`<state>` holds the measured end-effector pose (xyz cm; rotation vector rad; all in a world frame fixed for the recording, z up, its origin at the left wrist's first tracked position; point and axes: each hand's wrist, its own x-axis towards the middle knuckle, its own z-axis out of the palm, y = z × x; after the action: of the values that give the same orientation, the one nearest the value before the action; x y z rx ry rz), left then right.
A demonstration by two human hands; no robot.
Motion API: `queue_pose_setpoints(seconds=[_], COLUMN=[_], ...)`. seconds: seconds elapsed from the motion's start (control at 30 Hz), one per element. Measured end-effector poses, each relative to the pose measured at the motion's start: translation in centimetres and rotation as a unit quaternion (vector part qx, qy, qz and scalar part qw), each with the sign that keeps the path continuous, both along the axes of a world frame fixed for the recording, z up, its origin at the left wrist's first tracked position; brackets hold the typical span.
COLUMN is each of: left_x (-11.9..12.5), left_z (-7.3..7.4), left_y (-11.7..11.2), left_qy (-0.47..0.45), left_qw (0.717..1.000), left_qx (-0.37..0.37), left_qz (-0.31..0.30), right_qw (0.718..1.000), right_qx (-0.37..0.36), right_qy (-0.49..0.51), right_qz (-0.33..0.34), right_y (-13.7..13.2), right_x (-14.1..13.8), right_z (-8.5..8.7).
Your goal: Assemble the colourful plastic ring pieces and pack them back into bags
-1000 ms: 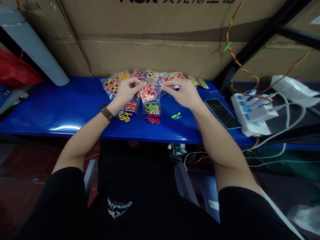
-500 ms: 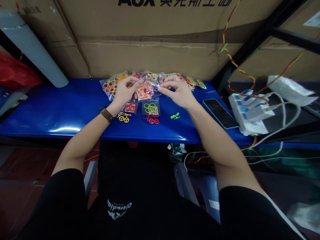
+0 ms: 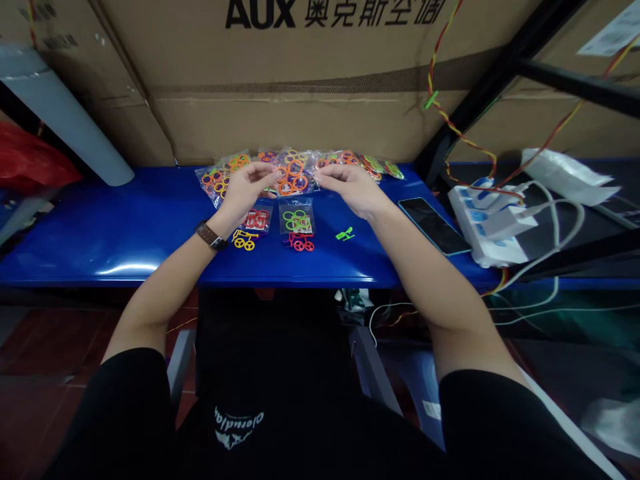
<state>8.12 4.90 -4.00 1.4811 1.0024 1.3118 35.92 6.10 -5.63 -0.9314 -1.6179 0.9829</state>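
A: Progress on the blue table (image 3: 100, 273)?

B: Orange-ring packet (image 3: 293, 175) in the middle, between left hand (image 3: 245, 190) and right hand (image 3: 347, 190). Further ring packets (image 3: 220, 177) in a row on either side of it, contents still bagged. Just in front of it, a red-piece packet (image 3: 257, 219) and a green-ring packet (image 3: 297, 219), also bagged. Loose, further in front of it: yellow bicycle shape (image 3: 245, 240), red bicycle shape (image 3: 299, 244), small green piece (image 3: 345, 233).

A: Fingers?

B: Half-curled on both hands, tips right by it. Any grip on the film, impossible to tell.

A: Anything legible?

B: Behind it, "AUX 奥克斯空调" in black on a cardboard carton (image 3: 310, 127). Packet labels too small to read.
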Motion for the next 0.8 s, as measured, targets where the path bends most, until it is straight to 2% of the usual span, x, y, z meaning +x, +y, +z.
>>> queue_pose_setpoints(seconds=[0.2, 0.37, 0.6, 0.8], left_x=[-0.2, -0.7, -0.1, 0.5], left_z=[-0.2, -0.1, 0.2, 0.0], left_y=[0.0, 0.3, -0.1, -0.6], left_qy=[0.004, 0.028, -0.028, 0.004], left_qw=[1.0, 0.999, 0.998, 0.999], left_qx=[-0.012, -0.005, -0.04, -0.022], left_qz=[0.013, -0.025, -0.03, -0.041], right_qw=[0.998, 0.996, 0.999, 1.0], right_qx=[0.019, 0.033, 0.002, -0.003], right_qy=[-0.061, -0.086, -0.05, -0.013], right_qz=[0.002, -0.001, 0.018, 0.016], right_y=[0.2, -0.3, -1.1, -0.9], right_x=[0.2, 0.2, -0.6, -1.1], right_z=[-0.3, 0.3, 0.3, 0.1])
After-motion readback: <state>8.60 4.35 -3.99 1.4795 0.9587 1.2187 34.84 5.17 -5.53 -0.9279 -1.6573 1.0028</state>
